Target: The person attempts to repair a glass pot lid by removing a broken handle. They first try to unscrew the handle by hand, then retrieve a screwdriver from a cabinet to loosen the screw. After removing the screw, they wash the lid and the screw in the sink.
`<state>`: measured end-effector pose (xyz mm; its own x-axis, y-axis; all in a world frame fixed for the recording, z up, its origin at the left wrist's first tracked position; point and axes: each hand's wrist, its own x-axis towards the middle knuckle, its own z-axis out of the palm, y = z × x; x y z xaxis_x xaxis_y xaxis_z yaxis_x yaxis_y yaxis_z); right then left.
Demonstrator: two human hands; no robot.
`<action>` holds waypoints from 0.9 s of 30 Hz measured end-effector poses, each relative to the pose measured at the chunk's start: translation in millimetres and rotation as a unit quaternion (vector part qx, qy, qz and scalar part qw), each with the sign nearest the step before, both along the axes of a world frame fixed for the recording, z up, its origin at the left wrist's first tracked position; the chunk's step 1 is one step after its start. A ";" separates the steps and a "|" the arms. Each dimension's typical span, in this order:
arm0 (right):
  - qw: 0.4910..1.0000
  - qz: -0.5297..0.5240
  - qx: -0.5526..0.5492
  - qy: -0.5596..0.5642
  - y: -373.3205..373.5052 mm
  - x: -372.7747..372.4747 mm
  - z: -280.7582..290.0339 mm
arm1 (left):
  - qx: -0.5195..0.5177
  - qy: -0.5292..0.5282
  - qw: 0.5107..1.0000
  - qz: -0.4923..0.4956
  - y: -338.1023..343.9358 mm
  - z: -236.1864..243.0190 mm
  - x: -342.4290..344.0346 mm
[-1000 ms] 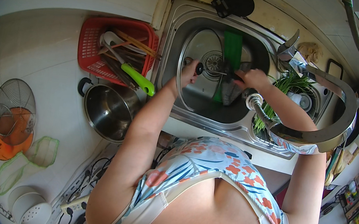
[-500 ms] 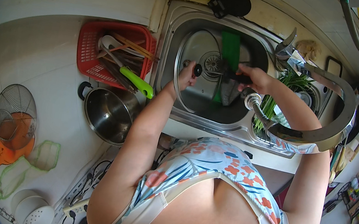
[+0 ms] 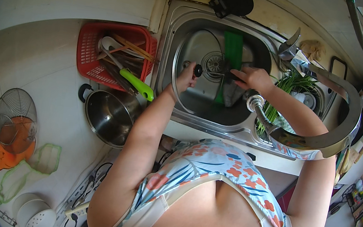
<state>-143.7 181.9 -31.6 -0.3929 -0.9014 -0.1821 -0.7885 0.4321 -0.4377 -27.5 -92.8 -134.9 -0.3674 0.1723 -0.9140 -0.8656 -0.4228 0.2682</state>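
Note:
Over the left part of the steel sink (image 3: pixel 199 122), my left hand (image 3: pixel 186 78) is closed around a black round-ended handle (image 3: pixel 198 71). A thin metal rod runs from it to the right, towards a dark piece near my right fingertips. My right hand (image 3: pixel 255 79) reaches in from the right with its fingers pointing left, closed at that dark piece; its shape is hidden. A flat green strip (image 3: pixel 233 48) stretches through the sink behind the fingers. A thin metal hoop (image 3: pixel 175 59) curves past my left wrist. The drain (image 3: pixel 215 62) shows between my hands.
Left of the sink stand a red basket (image 3: pixel 87 61) of utensils, with a green-handled tool (image 3: pixel 135 83) sticking out, and a steel pot (image 3: pixel 111 115). On the right, a curved chrome faucet (image 3: pixel 349 123) arches over green stalks (image 3: pixel 294 85). A wire strainer (image 3: pixel 17 111) lies far left.
My right hand has shifted slightly, its fingers now reaching further left, and the black piece seen in it before is mostly hidden. My left hand has moved slightly left with the handle.

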 end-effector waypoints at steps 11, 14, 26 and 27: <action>0.650 -0.408 0.135 -0.627 -11.9 -2.3 -8.1 | -0.034 0.036 0.998 -0.039 -1.3 -10.0 -2.8; 0.929 -0.195 0.149 -0.277 -16.9 0.8 -11.2 | -0.031 0.023 0.998 -0.043 -5.5 -13.1 -1.3; 0.994 -0.003 -0.055 0.099 9.1 11.6 -10.0 | 0.053 -0.002 0.993 -0.107 -7.9 3.8 -13.8; 0.995 -0.037 -0.076 0.054 7.8 12.5 -13.2 | 0.057 -0.008 0.991 -0.117 -9.8 3.6 -14.3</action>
<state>-131.2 189.6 -44.8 -0.4698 -0.8828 0.0017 -0.8028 0.4264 -0.4169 -41.8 -102.5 -131.3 -0.2903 0.3538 -0.8891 -0.9474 -0.2368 0.2151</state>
